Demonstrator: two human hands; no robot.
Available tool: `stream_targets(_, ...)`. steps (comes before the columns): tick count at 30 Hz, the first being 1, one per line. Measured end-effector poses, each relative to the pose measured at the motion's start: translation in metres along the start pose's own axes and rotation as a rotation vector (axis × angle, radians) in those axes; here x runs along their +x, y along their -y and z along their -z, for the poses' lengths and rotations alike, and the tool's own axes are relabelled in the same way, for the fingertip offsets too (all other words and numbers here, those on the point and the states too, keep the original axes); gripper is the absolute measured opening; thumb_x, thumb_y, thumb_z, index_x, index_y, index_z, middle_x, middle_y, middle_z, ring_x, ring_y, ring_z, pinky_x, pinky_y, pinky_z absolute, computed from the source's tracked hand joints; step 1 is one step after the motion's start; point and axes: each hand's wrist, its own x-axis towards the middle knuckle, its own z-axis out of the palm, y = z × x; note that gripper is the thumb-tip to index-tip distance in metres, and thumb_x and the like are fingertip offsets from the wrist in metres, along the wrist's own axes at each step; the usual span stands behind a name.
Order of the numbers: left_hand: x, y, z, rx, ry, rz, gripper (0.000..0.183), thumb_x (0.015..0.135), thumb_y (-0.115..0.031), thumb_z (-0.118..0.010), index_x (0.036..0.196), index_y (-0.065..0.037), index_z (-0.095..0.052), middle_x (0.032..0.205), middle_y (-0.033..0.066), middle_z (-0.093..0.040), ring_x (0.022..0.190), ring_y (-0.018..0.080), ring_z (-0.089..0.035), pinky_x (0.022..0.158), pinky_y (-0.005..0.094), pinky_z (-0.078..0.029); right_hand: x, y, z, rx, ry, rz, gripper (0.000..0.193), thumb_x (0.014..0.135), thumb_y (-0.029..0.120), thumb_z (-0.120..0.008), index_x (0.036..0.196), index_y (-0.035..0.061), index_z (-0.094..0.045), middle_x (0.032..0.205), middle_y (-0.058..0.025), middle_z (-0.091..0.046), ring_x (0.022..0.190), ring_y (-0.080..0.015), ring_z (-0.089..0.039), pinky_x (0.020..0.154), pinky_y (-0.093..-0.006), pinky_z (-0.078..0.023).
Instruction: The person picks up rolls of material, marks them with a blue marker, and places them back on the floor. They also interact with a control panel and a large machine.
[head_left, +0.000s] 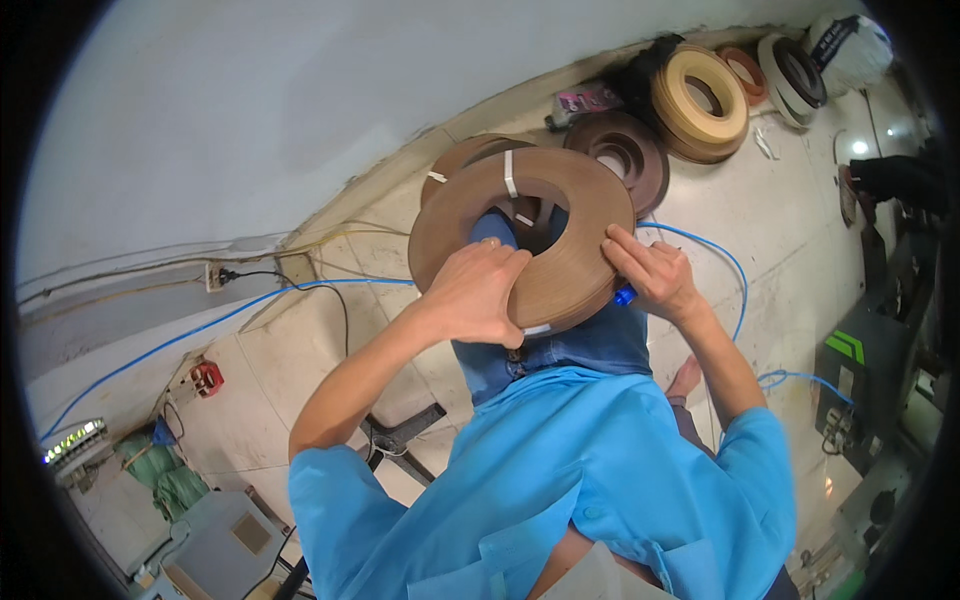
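Observation:
A large flat roll of brown edge banding (pixel 590 215) lies tilted above my lap, with a white strap across its far side and a pale label on its near rim. My left hand (pixel 480 285) grips the ring's near left part, fingers over the inner edge and thumb at the outer rim. My right hand (pixel 655 275) is at the roll's right rim, its extended fingertips touching the top. Its other fingers curl round a small bright-blue object (pixel 625 296), mostly hidden, whose kind I cannot make out.
More brown rolls (pixel 455 160) stand behind, with a dark brown roll (pixel 640 165) and a beige stack (pixel 715 90) along the wall. A blue hose (pixel 720 250) crosses the tiled floor. At right stands a dark machine (pixel 850 380); a black stand leg (pixel 410 430) is at left.

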Motion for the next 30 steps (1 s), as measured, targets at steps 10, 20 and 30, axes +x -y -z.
stream_targets(10,-0.001,0.014,0.046,-0.23,0.09,0.003,0.092,0.041,-0.032,-0.081,0.125,0.002,-0.064,0.109,0.0183,-0.067,0.102,0.0352,-0.058,0.092,0.0406,-0.045,0.034,0.008,0.03,0.1,-0.002,-0.089,0.061,0.057,0.008,-0.079,0.117,0.011,-0.066,0.118,-0.0041,-0.07,0.064,-0.0245,-0.066,0.057,-0.0345,-0.053)
stream_targets(20,0.0,0.011,0.072,-0.359,0.228,0.039,0.099,0.047,-0.035,-0.083,0.135,0.003,-0.058,0.129,0.0176,-0.059,0.119,0.032,-0.056,0.103,0.0388,-0.042,0.06,0.005,0.043,0.205,-0.061,-0.064,0.063,0.058,0.01,-0.081,0.119,0.012,-0.065,0.116,-0.0038,-0.07,0.067,-0.0249,-0.068,0.059,-0.0351,-0.055)
stream_targets(30,-0.027,0.173,-0.031,-0.516,-0.46,0.77,0.074,0.092,-0.06,-0.066,0.136,0.0,-0.061,0.119,0.0106,-0.066,0.109,0.0247,-0.061,0.096,0.0344,-0.046,-0.009,0.034,0.033,0.154,-0.015,-0.109,0.052,0.062,0.01,-0.073,0.114,0.0145,-0.069,0.12,-0.0025,-0.071,0.056,-0.0161,-0.061,0.053,-0.0286,-0.048)
